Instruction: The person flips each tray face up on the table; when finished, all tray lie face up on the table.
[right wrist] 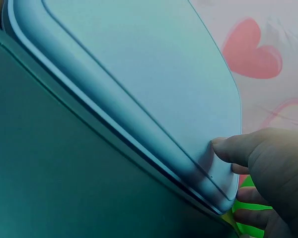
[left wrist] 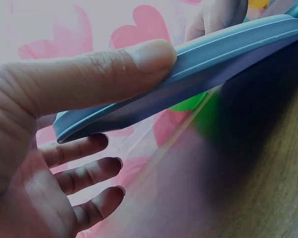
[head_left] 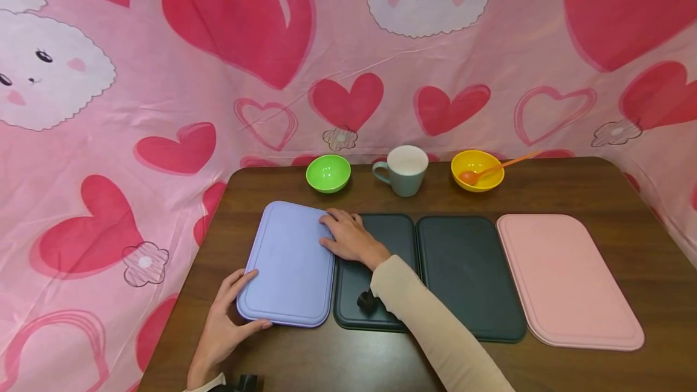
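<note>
Lavender board (head_left: 288,265) is between left fingers (head_left: 238,283) and right fingers (head_left: 331,223).

I see a creased pink cloth (head_left: 179,89) filling the space behind the wooden table (head_left: 610,195) and wrapping round to its sides, printed with red hearts (head_left: 348,98), fluffy white faces (head_left: 430,17) and sketched flowers (head_left: 145,263). The tabletop is dark brown, its far corners rounded, and I catch a soft sheen of light on its near side.
</note>
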Tool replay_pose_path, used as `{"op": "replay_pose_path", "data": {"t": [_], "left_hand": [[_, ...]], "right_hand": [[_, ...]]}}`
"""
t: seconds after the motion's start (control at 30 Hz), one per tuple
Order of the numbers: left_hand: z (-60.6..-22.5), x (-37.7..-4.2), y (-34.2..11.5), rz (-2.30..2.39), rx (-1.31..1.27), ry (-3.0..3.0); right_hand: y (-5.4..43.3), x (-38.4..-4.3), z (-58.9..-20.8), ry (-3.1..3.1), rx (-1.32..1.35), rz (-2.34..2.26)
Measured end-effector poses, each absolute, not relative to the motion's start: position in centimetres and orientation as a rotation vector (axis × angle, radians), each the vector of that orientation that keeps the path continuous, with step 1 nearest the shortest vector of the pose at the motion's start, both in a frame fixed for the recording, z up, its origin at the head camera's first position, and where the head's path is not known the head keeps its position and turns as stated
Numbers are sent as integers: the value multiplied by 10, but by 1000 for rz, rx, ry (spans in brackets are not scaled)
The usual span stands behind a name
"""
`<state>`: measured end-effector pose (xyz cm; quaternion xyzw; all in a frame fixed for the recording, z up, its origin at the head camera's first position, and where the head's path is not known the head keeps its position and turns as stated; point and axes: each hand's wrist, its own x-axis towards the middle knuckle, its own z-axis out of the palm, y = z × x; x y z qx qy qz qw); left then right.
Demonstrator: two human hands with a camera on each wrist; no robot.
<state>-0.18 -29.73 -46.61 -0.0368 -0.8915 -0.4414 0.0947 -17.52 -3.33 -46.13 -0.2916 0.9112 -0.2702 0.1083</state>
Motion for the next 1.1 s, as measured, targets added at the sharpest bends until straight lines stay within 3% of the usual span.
{"op": "replay_pose_path", "data": {"t": [0.53, 1.1], "left_hand": [[-460, 2, -289, -1533, -257, -2394], [-455, 3, -284, -1480, -374, -2359]], "right_hand": [[-41, -168, -455, 2657, -897, -848], [-45, -160, -448, 2629, -907, -928]]}}
